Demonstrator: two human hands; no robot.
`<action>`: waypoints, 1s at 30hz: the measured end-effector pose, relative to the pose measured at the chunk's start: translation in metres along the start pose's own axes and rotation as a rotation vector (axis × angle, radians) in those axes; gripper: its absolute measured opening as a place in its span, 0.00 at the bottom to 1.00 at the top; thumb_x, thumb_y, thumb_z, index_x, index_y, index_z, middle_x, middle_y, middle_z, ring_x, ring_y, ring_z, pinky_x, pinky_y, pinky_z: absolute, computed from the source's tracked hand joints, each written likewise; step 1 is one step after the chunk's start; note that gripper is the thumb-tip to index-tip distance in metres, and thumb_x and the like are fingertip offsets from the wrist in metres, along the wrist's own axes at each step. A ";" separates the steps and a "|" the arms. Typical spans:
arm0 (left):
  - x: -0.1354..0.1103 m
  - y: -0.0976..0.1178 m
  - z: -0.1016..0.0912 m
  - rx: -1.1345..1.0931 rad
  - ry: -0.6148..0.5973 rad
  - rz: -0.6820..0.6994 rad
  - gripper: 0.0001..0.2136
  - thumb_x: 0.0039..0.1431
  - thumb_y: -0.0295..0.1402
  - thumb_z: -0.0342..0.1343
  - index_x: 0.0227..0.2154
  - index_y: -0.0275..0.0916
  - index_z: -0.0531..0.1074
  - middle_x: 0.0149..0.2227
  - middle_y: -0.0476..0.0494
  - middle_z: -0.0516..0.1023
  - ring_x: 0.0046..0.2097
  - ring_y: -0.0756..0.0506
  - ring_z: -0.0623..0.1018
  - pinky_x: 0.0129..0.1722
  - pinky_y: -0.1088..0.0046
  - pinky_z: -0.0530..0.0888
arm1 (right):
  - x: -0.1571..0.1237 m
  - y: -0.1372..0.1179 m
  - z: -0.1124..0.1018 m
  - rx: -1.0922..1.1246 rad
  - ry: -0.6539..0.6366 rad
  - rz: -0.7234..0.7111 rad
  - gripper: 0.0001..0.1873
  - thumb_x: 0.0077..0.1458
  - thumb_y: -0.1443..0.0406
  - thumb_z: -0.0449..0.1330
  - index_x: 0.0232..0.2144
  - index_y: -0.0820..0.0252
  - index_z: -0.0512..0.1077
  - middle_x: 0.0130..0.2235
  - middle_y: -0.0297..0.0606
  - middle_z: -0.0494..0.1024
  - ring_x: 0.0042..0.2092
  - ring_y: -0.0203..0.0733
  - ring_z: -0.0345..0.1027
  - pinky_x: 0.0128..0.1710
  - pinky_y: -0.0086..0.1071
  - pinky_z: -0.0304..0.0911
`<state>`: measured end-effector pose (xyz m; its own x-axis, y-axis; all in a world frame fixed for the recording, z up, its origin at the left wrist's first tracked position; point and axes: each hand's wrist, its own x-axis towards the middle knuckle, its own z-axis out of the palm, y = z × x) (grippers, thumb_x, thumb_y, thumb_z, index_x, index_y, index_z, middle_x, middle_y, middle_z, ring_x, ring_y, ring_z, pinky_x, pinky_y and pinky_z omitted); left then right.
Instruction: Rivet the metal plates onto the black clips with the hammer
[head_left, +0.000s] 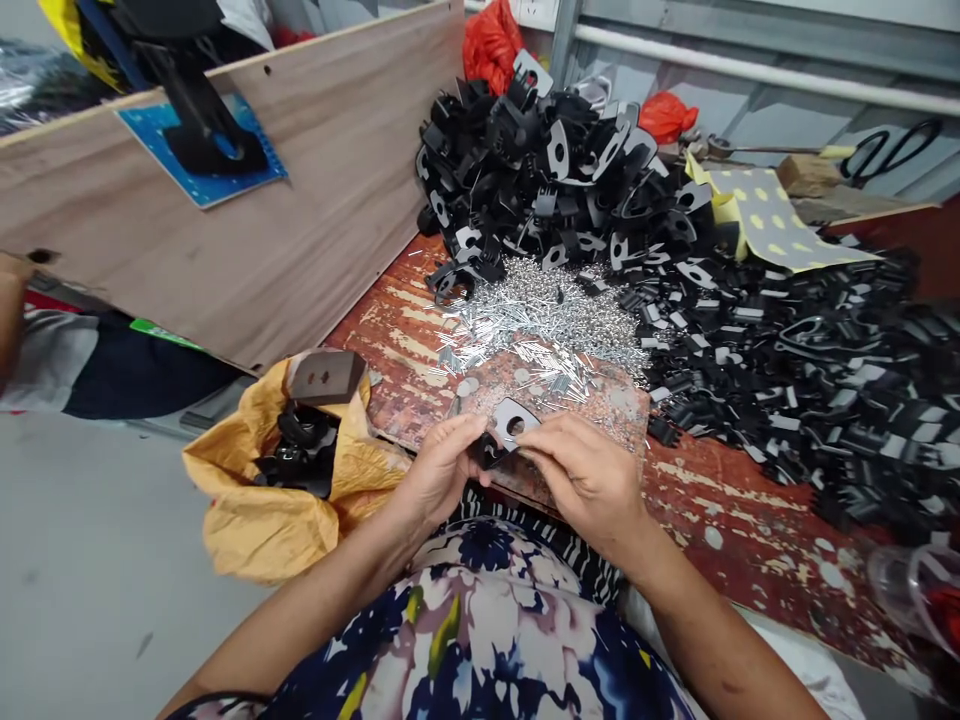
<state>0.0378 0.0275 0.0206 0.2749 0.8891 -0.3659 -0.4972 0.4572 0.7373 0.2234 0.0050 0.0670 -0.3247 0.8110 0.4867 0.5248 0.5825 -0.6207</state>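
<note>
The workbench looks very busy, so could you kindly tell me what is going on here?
A seated-height view shows one person's left hand holding a black piece with a grey face, while the right hand has its fingertips at the edge. Just beyond lie loose metal pins on the worn red tabletop. A heap of black parts stands behind them, with smaller black pieces spread to the right. An open yellow bag sits to the left.

Left hand (448,452): gripping the black plastic clip (505,410) at its left, thumb uppermost
Right hand (589,470): fingertips pinching the clip's right edge
Left forearm (337,590): bare, below-left of the clip
Right forearm (705,610): bare, below-right of it
</note>
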 end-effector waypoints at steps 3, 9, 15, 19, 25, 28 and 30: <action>-0.001 -0.001 0.000 -0.023 0.009 -0.004 0.17 0.46 0.44 0.74 0.25 0.35 0.77 0.24 0.49 0.75 0.22 0.52 0.71 0.18 0.77 0.74 | 0.001 0.003 0.009 -0.023 -0.038 -0.017 0.13 0.68 0.71 0.56 0.45 0.51 0.78 0.36 0.36 0.78 0.40 0.40 0.72 0.41 0.39 0.71; -0.005 -0.006 0.001 -0.030 0.005 0.005 0.17 0.48 0.44 0.74 0.27 0.35 0.76 0.24 0.51 0.73 0.23 0.52 0.71 0.19 0.78 0.75 | 0.003 0.000 0.012 -0.201 -0.090 -0.088 0.13 0.69 0.71 0.52 0.41 0.57 0.78 0.33 0.40 0.75 0.38 0.43 0.68 0.39 0.40 0.68; -0.007 -0.011 0.012 -0.076 0.080 0.053 0.17 0.48 0.40 0.73 0.24 0.36 0.72 0.24 0.53 0.70 0.24 0.54 0.68 0.24 0.80 0.69 | 0.009 -0.017 0.026 -0.478 -0.129 -0.362 0.17 0.67 0.74 0.50 0.33 0.57 0.76 0.27 0.37 0.71 0.32 0.43 0.62 0.46 0.44 0.70; -0.010 -0.012 0.012 -0.101 0.114 0.052 0.16 0.48 0.38 0.72 0.24 0.36 0.70 0.25 0.54 0.68 0.26 0.54 0.66 0.25 0.79 0.67 | 0.013 -0.015 0.032 -0.476 -0.169 -0.374 0.18 0.67 0.74 0.49 0.32 0.56 0.76 0.27 0.37 0.71 0.31 0.42 0.62 0.43 0.41 0.71; -0.034 -0.010 -0.010 0.039 -0.018 0.109 0.17 0.51 0.40 0.71 0.36 0.41 0.69 0.32 0.53 0.69 0.29 0.52 0.68 0.26 0.78 0.70 | 0.007 -0.012 0.030 -0.342 -0.110 -0.253 0.15 0.69 0.70 0.50 0.36 0.55 0.75 0.29 0.37 0.71 0.36 0.43 0.64 0.53 0.44 0.68; -0.053 -0.003 -0.029 0.321 0.105 0.185 0.19 0.52 0.39 0.71 0.42 0.44 0.68 0.35 0.52 0.73 0.27 0.52 0.68 0.22 0.80 0.65 | 0.004 -0.009 0.035 -0.227 -0.188 -0.191 0.11 0.69 0.69 0.52 0.46 0.57 0.74 0.33 0.38 0.74 0.39 0.43 0.66 0.49 0.41 0.68; -0.063 0.006 -0.046 0.476 0.168 0.155 0.17 0.60 0.43 0.65 0.47 0.44 0.69 0.36 0.49 0.75 0.27 0.51 0.69 0.21 0.79 0.64 | 0.004 0.001 0.035 -0.279 -0.261 -0.102 0.11 0.68 0.65 0.56 0.51 0.58 0.72 0.37 0.40 0.76 0.41 0.45 0.67 0.45 0.41 0.67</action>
<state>-0.0206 -0.0250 0.0221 0.0726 0.9545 -0.2891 -0.0821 0.2946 0.9521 0.1945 0.0108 0.0471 -0.5568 0.7569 0.3422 0.6612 0.6532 -0.3690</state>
